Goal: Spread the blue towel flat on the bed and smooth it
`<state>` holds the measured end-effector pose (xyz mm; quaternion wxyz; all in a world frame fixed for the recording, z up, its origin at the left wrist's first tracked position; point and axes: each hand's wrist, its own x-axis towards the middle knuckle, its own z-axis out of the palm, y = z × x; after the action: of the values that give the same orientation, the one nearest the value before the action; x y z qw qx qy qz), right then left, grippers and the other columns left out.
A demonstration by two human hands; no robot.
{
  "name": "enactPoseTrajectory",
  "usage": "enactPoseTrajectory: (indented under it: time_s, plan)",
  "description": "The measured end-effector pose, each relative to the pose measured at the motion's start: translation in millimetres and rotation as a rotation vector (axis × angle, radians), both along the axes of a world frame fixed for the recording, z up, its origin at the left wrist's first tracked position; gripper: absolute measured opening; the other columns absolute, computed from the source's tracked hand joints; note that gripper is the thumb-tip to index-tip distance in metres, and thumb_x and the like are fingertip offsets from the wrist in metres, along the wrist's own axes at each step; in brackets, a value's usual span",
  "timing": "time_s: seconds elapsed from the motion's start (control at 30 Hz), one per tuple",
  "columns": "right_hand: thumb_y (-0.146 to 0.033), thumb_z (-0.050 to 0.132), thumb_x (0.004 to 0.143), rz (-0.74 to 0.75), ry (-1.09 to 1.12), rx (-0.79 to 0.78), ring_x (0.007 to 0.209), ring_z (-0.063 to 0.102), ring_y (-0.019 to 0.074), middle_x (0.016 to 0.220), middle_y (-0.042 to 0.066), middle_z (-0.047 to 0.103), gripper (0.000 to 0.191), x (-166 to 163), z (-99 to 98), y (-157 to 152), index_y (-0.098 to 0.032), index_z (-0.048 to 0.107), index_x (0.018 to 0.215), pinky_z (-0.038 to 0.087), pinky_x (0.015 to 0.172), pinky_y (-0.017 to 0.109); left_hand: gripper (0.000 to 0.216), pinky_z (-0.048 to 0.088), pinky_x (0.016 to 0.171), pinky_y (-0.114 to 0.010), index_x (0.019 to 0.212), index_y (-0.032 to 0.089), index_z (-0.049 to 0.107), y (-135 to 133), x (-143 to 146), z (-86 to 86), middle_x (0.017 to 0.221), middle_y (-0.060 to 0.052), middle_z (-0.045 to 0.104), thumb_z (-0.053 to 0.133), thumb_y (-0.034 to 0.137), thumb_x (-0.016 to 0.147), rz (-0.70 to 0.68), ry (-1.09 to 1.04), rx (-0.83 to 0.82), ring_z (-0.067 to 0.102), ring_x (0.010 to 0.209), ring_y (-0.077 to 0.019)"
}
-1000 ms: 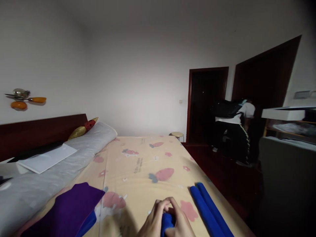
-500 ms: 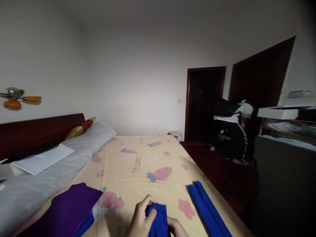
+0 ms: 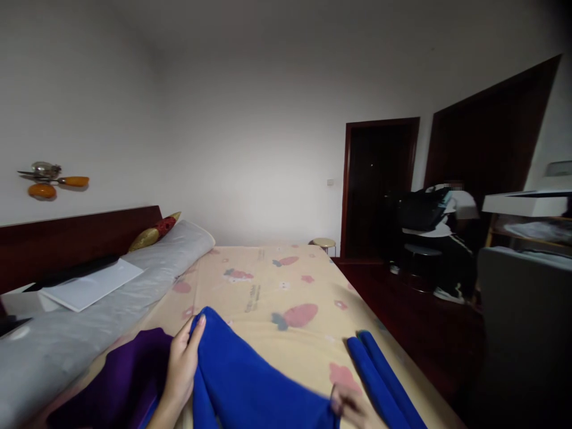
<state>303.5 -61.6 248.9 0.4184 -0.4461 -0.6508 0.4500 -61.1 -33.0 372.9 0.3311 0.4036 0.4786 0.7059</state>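
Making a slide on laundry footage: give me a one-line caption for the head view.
Left hand and right hand spread a blue cloth across a strawberry-print bed.

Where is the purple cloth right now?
In the head view, the purple cloth lies at the lower left on the bed, just beside the left hand, which grips the blue cloth.

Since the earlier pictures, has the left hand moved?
Yes. The left hand has swung left, away from the rolled blue cloths, to the purple cloth, spreading the blue cloth.
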Motion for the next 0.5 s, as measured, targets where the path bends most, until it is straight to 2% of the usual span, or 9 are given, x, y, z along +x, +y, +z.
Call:
enactPoseTrajectory:
  time_s: [0.1, 0.13, 0.2, 0.27, 0.3, 0.37, 0.43, 0.5]
  plan:
    - [-0.068, 0.054, 0.076, -0.28, 0.132, 0.042, 0.064, 0.045, 0.0128, 0.065, -0.004, 0.046, 0.046, 16, 30.5, 10, -0.023, 0.049, 0.068, 0.039, 0.06, 0.026, 0.05, 0.049, 0.098, -0.039, 0.098, 0.02, 0.071, 3, -10, -13.5, 0.097, -0.006, 0.075, 0.08, 0.05, 0.06, -0.041, -0.042, -0.04, 0.063, 0.111, -0.0295]
    - [-0.067, 0.054, 0.077, -0.326, 0.153, 0.057, 0.063, 0.044, 0.0127, 0.066, -0.004, 0.046, 0.044, 20, 42.0, 9, -0.023, 0.05, 0.072, 0.039, 0.06, 0.026, 0.043, 0.05, 0.097, -0.038, 0.095, 0.02, 0.071, 4, -11, -17.3, 0.096, -0.005, 0.075, 0.08, 0.045, 0.061, -0.062, -0.081, -0.063, 0.064, 0.11, -0.0287]
    - [-0.063, 0.057, 0.077, -0.253, 0.095, 0.082, 0.069, 0.048, 0.0142, 0.072, -0.003, 0.051, 0.04, 25, 61.6, 1, -0.024, 0.055, 0.081, 0.042, 0.065, 0.026, 0.027, 0.052, 0.094, -0.034, 0.09, 0.021, 0.07, 6, -12, -22.3, 0.091, -0.004, 0.075, 0.075, 0.033, 0.066, -0.065, -0.204, -0.131, 0.066, 0.105, -0.025]
    - [-0.055, 0.067, 0.071, -0.072, -0.093, 0.043, 0.081, 0.054, 0.0177, 0.082, -0.001, 0.058, 0.037, 29, 70.6, -11, -0.024, 0.06, 0.09, 0.045, 0.076, 0.029, 0.017, 0.053, 0.09, -0.03, 0.087, 0.022, 0.069, 8, -12, -23.4, 0.087, -0.002, 0.075, 0.068, 0.023, 0.069, 0.001, -0.336, -0.199, 0.068, 0.099, -0.0203]
    - [-0.048, 0.073, 0.066, 0.005, -0.212, -0.006, 0.088, 0.056, 0.0199, 0.09, 0.001, 0.062, 0.038, 30, 69.8, -16, -0.024, 0.062, 0.093, 0.045, 0.082, 0.03, 0.016, 0.053, 0.088, -0.028, 0.086, 0.022, 0.069, 8, -12, -22.7, 0.086, -0.001, 0.075, 0.065, 0.02, 0.07, 0.043, -0.382, -0.218, 0.069, 0.096, -0.0189]
    - [-0.033, 0.076, 0.056, 0.058, -0.418, -0.128, 0.097, 0.057, 0.0228, 0.103, 0.003, 0.064, 0.045, 35, 58.1, -23, -0.023, 0.065, 0.098, 0.044, 0.089, 0.031, 0.016, 0.055, 0.083, -0.029, 0.085, 0.023, 0.069, 8, -15, -20.0, 0.083, 0.0, 0.074, 0.064, 0.02, 0.07, 0.109, -0.425, -0.216, 0.069, 0.091, -0.0186]
    - [-0.022, 0.071, 0.051, 0.018, -0.532, -0.25, 0.095, 0.058, 0.0227, 0.103, 0.003, 0.065, 0.053, 43, 37.5, -24, -0.022, 0.064, 0.103, 0.045, 0.084, 0.03, 0.016, 0.057, 0.079, -0.03, 0.084, 0.023, 0.068, 7, -22, -17.6, 0.08, 0.001, 0.073, 0.065, 0.023, 0.068, 0.143, -0.418, -0.175, 0.07, 0.088, -0.0199]
    - [-0.018, 0.067, 0.047, -0.025, -0.551, -0.333, 0.088, 0.058, 0.0207, 0.095, 0.001, 0.065, 0.054, 54, 16.5, -21, -0.021, 0.062, 0.102, 0.046, 0.076, 0.028, 0.019, 0.057, 0.077, -0.031, 0.085, 0.023, 0.068, 7, -35, -16.9, 0.08, 0.002, 0.073, 0.065, 0.027, 0.067, 0.184, -0.392, -0.131, 0.069, 0.086, -0.0199]
